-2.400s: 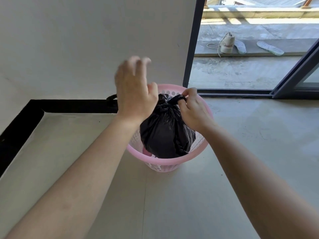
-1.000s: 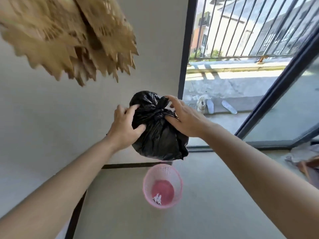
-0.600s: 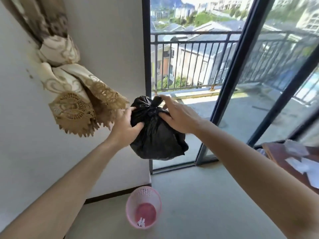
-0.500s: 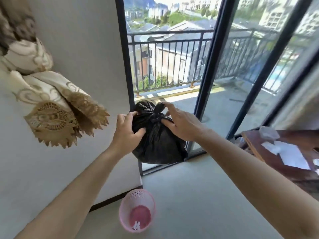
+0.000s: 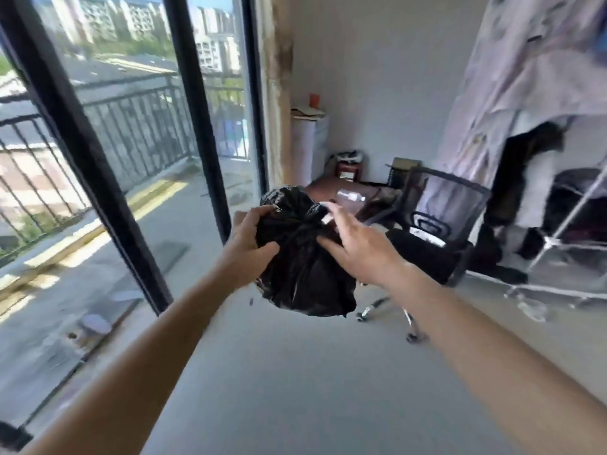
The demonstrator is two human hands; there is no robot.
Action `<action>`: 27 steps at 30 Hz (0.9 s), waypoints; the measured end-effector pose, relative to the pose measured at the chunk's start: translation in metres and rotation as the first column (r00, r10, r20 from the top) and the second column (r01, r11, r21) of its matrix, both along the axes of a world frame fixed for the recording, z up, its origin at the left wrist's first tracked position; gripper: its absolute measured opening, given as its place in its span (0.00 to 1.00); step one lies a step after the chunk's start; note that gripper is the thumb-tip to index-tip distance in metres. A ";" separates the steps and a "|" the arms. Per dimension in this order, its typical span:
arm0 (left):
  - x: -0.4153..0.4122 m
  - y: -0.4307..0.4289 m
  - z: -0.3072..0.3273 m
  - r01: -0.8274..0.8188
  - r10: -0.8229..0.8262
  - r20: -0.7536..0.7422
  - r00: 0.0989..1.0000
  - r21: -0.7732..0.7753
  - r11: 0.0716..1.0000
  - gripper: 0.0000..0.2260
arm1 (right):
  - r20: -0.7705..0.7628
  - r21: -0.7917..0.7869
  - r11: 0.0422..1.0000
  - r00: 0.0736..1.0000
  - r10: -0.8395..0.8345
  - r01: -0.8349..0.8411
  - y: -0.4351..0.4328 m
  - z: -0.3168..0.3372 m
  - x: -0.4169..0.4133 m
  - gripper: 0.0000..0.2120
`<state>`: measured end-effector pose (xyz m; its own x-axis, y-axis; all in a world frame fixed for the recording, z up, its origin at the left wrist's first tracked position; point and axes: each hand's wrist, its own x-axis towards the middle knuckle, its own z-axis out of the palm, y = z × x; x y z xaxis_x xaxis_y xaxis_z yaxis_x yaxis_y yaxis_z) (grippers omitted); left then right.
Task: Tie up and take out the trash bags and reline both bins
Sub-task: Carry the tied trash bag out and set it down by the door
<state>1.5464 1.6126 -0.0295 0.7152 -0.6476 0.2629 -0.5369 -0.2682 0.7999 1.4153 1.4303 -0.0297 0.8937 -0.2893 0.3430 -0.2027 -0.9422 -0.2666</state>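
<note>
Since half a second ago my view has swung off the pink bin toward the office chair [image 5: 443,205], with the trash bag [image 5: 305,277] still carried mid-frame above the floor [image 5: 295,389]. Left hand [image 5: 249,238] grips its side; right hand [image 5: 354,246] presses flat-fingered by the knot [image 5: 303,228]. It looks light, soft and slippery; I'd pinch the knot.

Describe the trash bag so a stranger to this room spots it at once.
Start at the black-framed balcony door on the left. Just right of it, above the grey floor, the left hand grips the trash bag in the air while the right hand touches its top. Unlike the black mesh chair behind it, it is glossy crinkled plastic, knotted on top.
</note>
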 end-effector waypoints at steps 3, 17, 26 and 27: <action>-0.049 -0.097 0.000 0.169 -0.169 -0.004 0.986 0.003 0.986 0.26 | 0.040 0.020 0.991 0.990 -0.136 0.135 -0.072 -0.008 -0.077 0.30; -0.341 -0.503 -0.010 0.661 -0.665 0.063 0.745 0.073 0.747 0.36 | 0.020 0.043 0.816 0.816 -0.578 0.577 -0.384 -0.013 -0.428 0.29; -0.449 -0.724 -0.016 0.807 -0.817 0.134 0.561 0.131 0.576 0.28 | -0.009 0.049 0.662 0.663 -0.748 0.748 -0.551 -0.020 -0.546 0.29; -0.459 -0.747 -0.019 0.823 -0.833 0.148 0.533 0.136 0.551 0.28 | -0.026 0.035 0.648 0.648 -0.761 0.761 -0.569 -0.021 -0.555 0.28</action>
